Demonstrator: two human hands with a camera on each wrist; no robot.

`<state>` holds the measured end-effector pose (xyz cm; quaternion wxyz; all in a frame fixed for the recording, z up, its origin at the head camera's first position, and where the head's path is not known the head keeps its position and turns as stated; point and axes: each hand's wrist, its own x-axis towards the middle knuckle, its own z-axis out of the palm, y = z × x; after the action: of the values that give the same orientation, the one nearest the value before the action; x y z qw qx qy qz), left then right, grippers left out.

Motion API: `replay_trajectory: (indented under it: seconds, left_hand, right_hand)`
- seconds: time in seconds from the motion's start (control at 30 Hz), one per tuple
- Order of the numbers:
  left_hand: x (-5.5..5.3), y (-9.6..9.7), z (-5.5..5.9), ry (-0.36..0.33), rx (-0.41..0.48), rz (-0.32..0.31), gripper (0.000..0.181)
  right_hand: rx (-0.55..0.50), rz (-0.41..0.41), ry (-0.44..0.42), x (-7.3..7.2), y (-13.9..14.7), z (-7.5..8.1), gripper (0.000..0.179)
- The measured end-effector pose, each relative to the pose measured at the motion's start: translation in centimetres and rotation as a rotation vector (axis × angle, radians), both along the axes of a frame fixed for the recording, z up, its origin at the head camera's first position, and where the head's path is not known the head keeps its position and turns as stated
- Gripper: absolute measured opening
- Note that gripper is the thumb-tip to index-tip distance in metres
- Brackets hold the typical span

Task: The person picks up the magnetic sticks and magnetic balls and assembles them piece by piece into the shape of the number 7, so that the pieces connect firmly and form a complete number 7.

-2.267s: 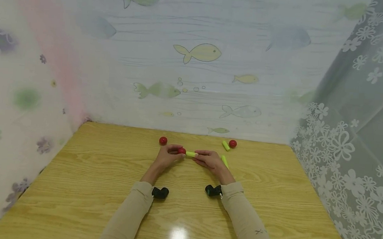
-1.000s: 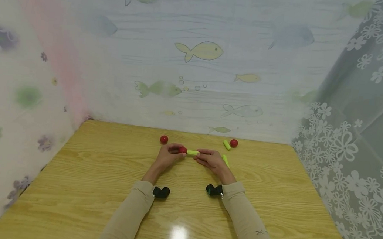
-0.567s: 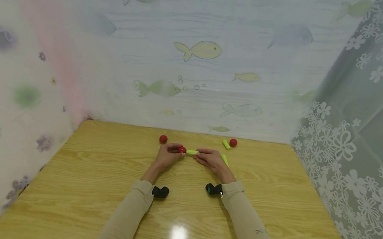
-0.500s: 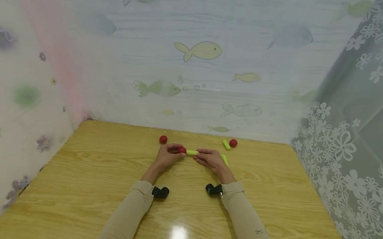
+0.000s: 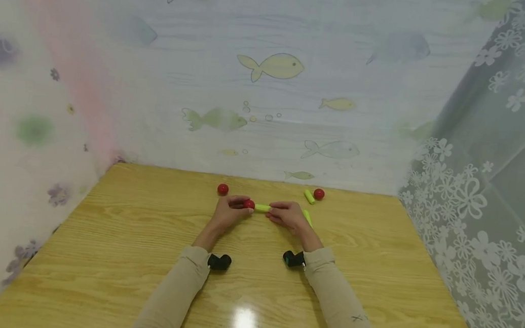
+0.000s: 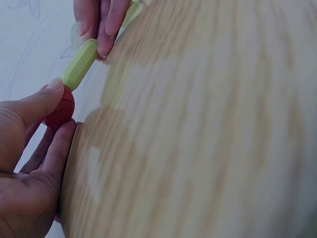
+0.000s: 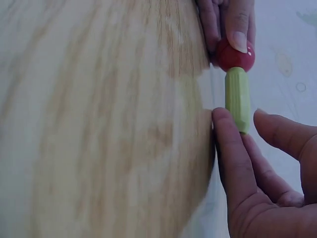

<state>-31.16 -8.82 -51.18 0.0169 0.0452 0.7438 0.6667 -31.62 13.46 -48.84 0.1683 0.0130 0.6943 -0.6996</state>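
My left hand (image 5: 228, 213) pinches a glossy red ball (image 5: 249, 204) between thumb and fingers, low over the wooden table. A ridged lime-green stick (image 7: 237, 99) meets the ball end to end and points toward my right hand (image 5: 288, 216). In the right wrist view, the straight fingers of that hand lie along the stick's free end, while its thumb stands apart from it with a gap. The left wrist view shows the left thumb pressing on the ball near the joint with the stick (image 6: 80, 64).
On the wooden table (image 5: 147, 237), another red ball (image 5: 222, 189) lies behind my left hand. A green stick (image 5: 309, 197) and a red ball (image 5: 319, 194) lie at the back right. One more green stick (image 5: 307, 218) lies beside my right wrist. A patterned curtain (image 5: 264, 133) hangs behind.
Both hands stay in nearly the same place, with the ball and stick still end to end between them. The head view has shifted slightly, so the scene sits a little higher.
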Motion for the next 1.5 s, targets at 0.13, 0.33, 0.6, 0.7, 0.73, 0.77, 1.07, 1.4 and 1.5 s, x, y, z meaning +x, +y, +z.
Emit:
replay_trajectory:
  seconds: [0.13, 0.33, 0.6, 0.7, 0.73, 0.77, 1.07, 1.4, 1.5]
  left_hand:
    - [-0.1, 0.0, 0.2, -0.002, 0.006, 0.003, 0.044]
    - [-0.2, 0.0, 0.1, -0.003, -0.004, 0.016, 0.042]
    - [-0.2, -0.1, -0.1, -0.014, 0.0, 0.027, 0.04]
    - [-0.2, -0.1, -0.2, -0.015, 0.007, 0.025, 0.04]
    - [-0.2, -0.1, -0.2, -0.017, 0.01, 0.025, 0.04]
    - [-0.2, -0.1, -0.2, -0.021, 0.01, 0.026, 0.04]
    - [-0.4, 0.1, -0.2, -0.013, -0.01, 0.03, 0.04]
    - [-0.3, 0.2, -0.2, -0.012, -0.033, 0.047, 0.039]
    - [-0.3, 0.2, -0.1, -0.013, -0.032, 0.048, 0.039]
  right_hand:
    - [0.096, 0.005, 0.066, 0.0, 0.0, 0.5, 0.035]
    - [0.16, 0.0, 0.091, 0.2, 0.5, 1.1, 0.035]
    - [0.233, 0.01, 0.162, 0.4, 1.9, 2.5, 0.038]
    - [0.256, -0.003, 0.218, 0.4, 2.5, 2.8, 0.04]
    - [0.264, -0.009, 0.24, 0.3, 2.7, 2.9, 0.041]
    - [0.271, -0.016, 0.258, 0.3, 2.9, 2.9, 0.041]
    - [0.288, -0.167, 0.388, 0.0, 5.0, 2.6, 0.037]
    - [0.387, -0.41, 0.464, -1.2, 7.0, 1.5, 0.031]
    - [0.428, -0.457, 0.443, -1.5, 7.6, 1.2, 0.033]
